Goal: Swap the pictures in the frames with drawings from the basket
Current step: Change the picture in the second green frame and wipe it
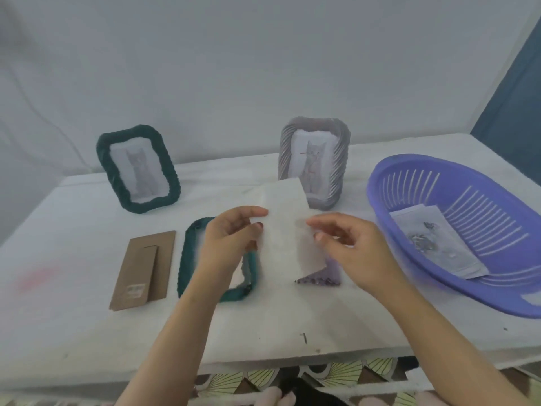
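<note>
We hold a white sheet of paper (284, 230) in the air above the desk (87, 332), between the two hands. The sheet is thin and rectangular, a little tilted, and it shows us a blank, slightly rough side. The left hand (228, 238) pinches its left edge with thumb and curled fingers. The right hand (351, 247) pinches the right edge between thumb and forefinger, while its other fingers are loosely bent.

Under the left hand a dark green frame (187, 259) with a fuzzy, yarn-like rim lies flat on the desk. Just beside it, partly hidden by the sheet, lies a purple frame (330, 273) with a bumpy lower edge. Left of the green one lies a brown cardboard back (140, 273) with a folded stand strip.

At the back two frames stand upright, well apart: a green fuzzy frame (137, 168) on the left and a grey ribbed frame (316, 162) on the right, each with rounded corners and a pale cat picture inside.

On the right sits the oval basket (456, 165) of purple plastic with slotted walls. On its bottom rest pale drawings (436, 244) with small dark marks. A white cloth covers the desk.
</note>
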